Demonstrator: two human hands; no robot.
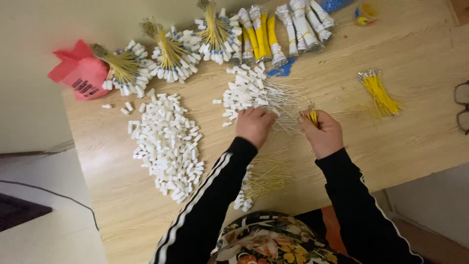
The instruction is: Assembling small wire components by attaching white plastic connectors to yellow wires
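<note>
Your left hand (254,125) rested curled on the white-tagged wires (249,93) lying just above it, while your right hand (322,134) pinched yellow wires (312,117).

Matt pale wood-grain table (420,54); white plastic connectors (168,142); yellow plastic-sheathed wires (381,93) with shiny metal tips

On my feed I see a red bag (80,72) at the bench's (420,63) far left corner. Beside it lie bundles of yellow wires with white tags (171,51). A loose heap of white plastic pieces (168,142) spreads nearer me, and dark-framed glasses (461,107) sit at the right edge.
</note>
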